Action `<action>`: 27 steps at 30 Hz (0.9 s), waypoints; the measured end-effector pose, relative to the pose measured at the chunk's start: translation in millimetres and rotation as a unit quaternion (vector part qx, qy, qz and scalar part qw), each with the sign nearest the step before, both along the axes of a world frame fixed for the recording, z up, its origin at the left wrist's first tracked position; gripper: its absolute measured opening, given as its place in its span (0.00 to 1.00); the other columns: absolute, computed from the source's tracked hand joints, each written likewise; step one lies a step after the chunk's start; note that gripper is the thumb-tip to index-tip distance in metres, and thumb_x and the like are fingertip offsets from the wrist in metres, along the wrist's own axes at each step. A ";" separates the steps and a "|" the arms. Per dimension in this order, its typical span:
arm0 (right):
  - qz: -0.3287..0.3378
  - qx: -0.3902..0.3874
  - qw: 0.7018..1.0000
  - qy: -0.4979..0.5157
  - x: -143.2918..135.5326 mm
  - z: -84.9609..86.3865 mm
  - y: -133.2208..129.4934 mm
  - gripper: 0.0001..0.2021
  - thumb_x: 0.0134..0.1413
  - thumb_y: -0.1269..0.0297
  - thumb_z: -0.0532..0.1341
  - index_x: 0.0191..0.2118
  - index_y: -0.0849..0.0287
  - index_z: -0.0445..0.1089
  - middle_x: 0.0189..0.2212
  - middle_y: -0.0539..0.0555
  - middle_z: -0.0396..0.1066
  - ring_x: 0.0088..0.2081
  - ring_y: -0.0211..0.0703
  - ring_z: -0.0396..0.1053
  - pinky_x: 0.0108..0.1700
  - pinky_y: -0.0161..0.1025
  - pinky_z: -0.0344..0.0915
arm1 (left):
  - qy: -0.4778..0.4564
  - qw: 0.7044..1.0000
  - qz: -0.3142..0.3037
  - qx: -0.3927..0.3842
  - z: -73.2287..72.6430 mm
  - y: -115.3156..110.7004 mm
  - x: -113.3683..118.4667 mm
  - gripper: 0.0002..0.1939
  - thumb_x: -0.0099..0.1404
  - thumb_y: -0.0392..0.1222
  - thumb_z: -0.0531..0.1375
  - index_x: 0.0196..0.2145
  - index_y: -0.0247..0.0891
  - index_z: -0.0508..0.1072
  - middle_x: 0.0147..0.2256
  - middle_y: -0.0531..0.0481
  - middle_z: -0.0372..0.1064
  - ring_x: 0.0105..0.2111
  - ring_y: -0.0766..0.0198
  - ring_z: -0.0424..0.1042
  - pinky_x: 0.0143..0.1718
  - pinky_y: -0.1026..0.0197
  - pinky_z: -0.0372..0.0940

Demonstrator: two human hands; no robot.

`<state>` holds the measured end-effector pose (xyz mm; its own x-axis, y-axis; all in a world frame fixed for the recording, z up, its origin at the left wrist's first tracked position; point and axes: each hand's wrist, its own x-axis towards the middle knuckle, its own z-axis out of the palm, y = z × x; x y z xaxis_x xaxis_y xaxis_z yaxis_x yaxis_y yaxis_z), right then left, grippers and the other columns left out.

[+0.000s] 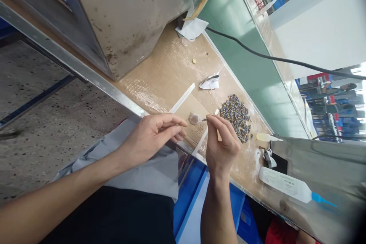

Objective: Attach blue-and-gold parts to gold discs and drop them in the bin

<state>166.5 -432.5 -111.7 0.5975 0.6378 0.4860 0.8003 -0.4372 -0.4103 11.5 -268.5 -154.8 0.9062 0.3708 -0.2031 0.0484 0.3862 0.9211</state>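
Note:
My left hand (156,137) is held over the table's front edge, its fingers curled and pressed together; whether anything small is between them is hidden. To its right, my right hand (223,141) pinches a thin dark tool or part whose tip points left. Between the hands, a small round clear dish (194,118) lies on the brown covered tabletop (160,72). Tiny pieces are scattered just right of the dish. Behind my right hand a pile of small blue, gold and dark parts (236,116) is heaped on the table.
A large stained metal box (122,19) stands at the back left. White wrapped item (210,82) lies behind the dish. At right are a small yellowish bottle (264,137) and a white bottle with blue nozzle (286,185). A black cable (246,48) crosses the green panel (251,57).

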 end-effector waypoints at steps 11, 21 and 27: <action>0.013 -0.012 0.999 -0.031 -3.1 -1.5 -0.1 0.10 0.79 0.66 0.64 0.53 0.47 0.84 0.49 0.53 0.85 0.49 0.49 0.84 0.56 0.51 0.81 | -0.001 0.999 0.005 -0.044 0.7 1.4 -1.2 0.09 0.81 0.44 0.67 0.54 0.43 0.81 0.49 0.49 0.88 0.41 0.62 0.88 0.47 0.62 0.83; 0.037 -0.022 0.994 -0.105 -0.6 -3.4 -0.3 0.12 0.78 0.72 0.65 0.54 0.48 0.83 0.48 0.53 0.85 0.48 0.47 0.84 0.54 0.47 0.81 | 0.000 0.998 0.018 -0.057 -3.0 -2.8 -2.1 0.10 0.80 0.45 0.68 0.55 0.42 0.80 0.49 0.49 0.88 0.42 0.61 0.88 0.49 0.60 0.82; 0.027 0.013 0.992 -0.125 0.7 -3.7 -0.6 0.13 0.75 0.76 0.67 0.53 0.50 0.83 0.48 0.53 0.85 0.46 0.46 0.84 0.53 0.46 0.80 | -0.017 0.998 0.015 -0.058 -3.6 -3.1 -2.2 0.11 0.83 0.45 0.65 0.58 0.42 0.78 0.53 0.48 0.86 0.51 0.58 0.87 0.53 0.58 0.82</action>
